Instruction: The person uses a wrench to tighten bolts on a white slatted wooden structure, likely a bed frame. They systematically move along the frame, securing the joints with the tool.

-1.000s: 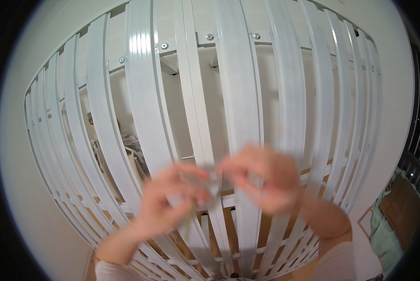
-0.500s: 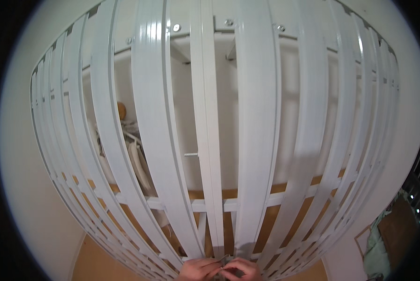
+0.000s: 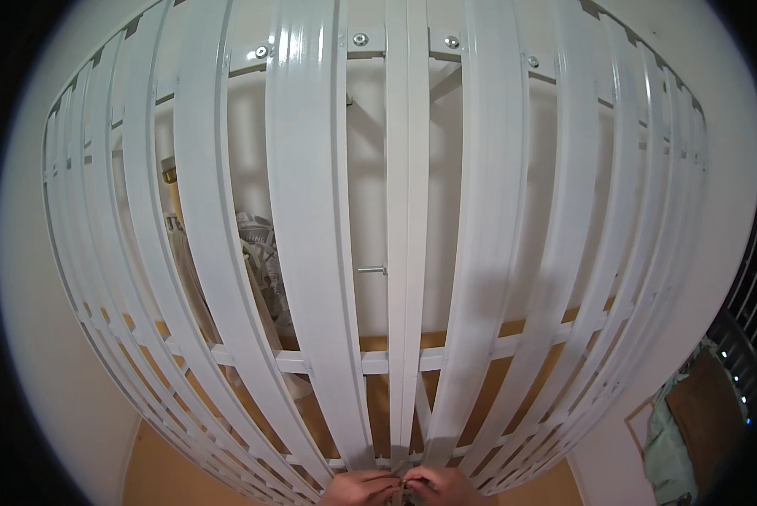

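Note:
White metal slats (image 3: pixel 311 211) of a bed frame fill most of the view. Down their middle runs a narrow white double bar (image 3: pixel 405 194). At its near end, my left hand (image 3: pixel 360 488) and my right hand (image 3: pixel 439 487) meet, fingertips nearly touching. Both are closed in a pinch, and whatever sits between the fingers is too small to make out. Farther up the bar, a silver bolt (image 3: pixel 371 270) sticks out sideways to the left.
A white crossbar (image 3: pixel 374 363) runs under the slats. Round bolt heads (image 3: pixel 360 40) dot the far rail. Below the left slats lie a patterned grey bag (image 3: pixel 264 261) and a wooden-handled tool (image 3: pixel 175 196). At the right edge are a brown panel (image 3: pixel 707 413) and pale green cloth (image 3: pixel 672 464).
The view has shifted, so the middle bar now stands farther right in the picture. My hands stay together at its near end; the thin metal piece glimpsed above my fingers no longer shows plainly.

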